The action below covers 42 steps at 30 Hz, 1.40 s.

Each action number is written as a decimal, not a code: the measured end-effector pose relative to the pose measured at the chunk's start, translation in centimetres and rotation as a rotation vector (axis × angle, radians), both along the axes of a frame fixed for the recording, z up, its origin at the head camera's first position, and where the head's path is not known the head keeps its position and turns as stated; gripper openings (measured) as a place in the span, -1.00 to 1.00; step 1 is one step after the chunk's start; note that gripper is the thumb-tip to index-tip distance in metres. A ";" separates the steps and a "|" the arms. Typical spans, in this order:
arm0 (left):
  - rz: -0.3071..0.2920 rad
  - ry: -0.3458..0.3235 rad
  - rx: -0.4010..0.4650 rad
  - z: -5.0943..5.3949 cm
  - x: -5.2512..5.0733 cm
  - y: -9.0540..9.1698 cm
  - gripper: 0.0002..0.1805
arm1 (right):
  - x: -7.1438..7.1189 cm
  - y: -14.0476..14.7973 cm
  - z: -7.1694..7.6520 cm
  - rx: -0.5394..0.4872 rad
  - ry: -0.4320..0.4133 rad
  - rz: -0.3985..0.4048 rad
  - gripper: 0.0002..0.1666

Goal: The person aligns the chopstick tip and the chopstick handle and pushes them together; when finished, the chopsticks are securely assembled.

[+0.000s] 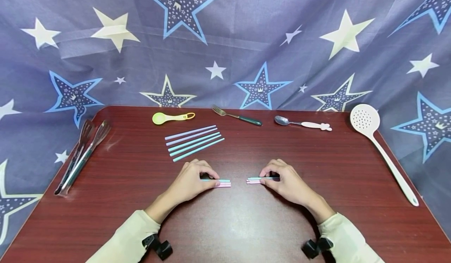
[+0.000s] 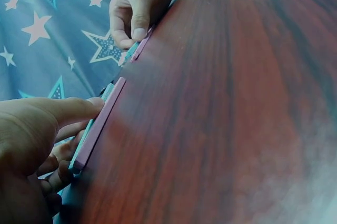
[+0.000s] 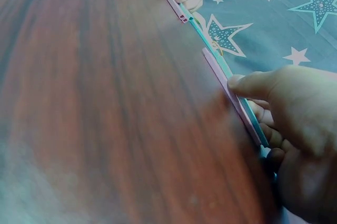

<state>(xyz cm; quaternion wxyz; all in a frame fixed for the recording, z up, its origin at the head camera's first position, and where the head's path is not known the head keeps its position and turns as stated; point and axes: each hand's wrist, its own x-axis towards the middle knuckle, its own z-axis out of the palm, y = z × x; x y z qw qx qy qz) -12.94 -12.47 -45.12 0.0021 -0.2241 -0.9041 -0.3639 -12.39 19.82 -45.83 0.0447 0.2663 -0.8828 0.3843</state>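
Observation:
Between finger and thumb, my left hand (image 1: 192,181) pinches a small bundle of pink and teal straws (image 1: 226,184), low over the table. Facing it, my right hand (image 1: 289,184) pinches another bundle of pink and teal straws (image 1: 252,181). A short gap separates the two bundles' inner ends in the head view. The left wrist view shows a pink straw (image 2: 100,124) beside a teal one under the left thumb. In the right wrist view a pink straw (image 3: 226,90) lies along a teal one under the right thumb. My fingers hide the bundles' outer parts.
Lilac straws (image 1: 190,132) and teal straws (image 1: 198,150) lie spread beyond my left hand. Along the back lie a yellow-green measuring spoon (image 1: 172,117), a fork (image 1: 237,116) and a spoon (image 1: 303,123). Tongs (image 1: 82,159) lie left, a white skimmer (image 1: 382,149) right.

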 end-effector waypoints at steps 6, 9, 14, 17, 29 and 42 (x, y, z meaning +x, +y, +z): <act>0.006 0.009 -0.006 0.0 0.1 0.0 -0.88 | 0.0 -0.1 0.1 -0.008 0.007 0.006 -0.84; 0.012 0.005 -0.007 0.1 0.2 0.0 -0.91 | 0.0 -0.2 0.0 -0.006 0.016 0.013 -0.86; 0.019 0.018 0.001 0.1 0.2 -0.1 -0.92 | -0.1 -0.2 -0.1 -0.007 0.023 0.021 -0.87; 0.020 0.033 0.008 0.0 0.1 -0.2 -0.96 | -0.1 -0.3 -0.2 -0.017 0.025 0.017 -0.86; 0.033 0.053 0.063 0.8 -0.4 -0.7 -0.96 | -0.7 0.1 0.3 -0.082 0.041 -0.014 -0.84; -0.001 0.094 0.083 2.9 -1.1 0.0 -0.96 | -1.6 -0.3 2.9 -0.107 0.065 -0.066 -0.82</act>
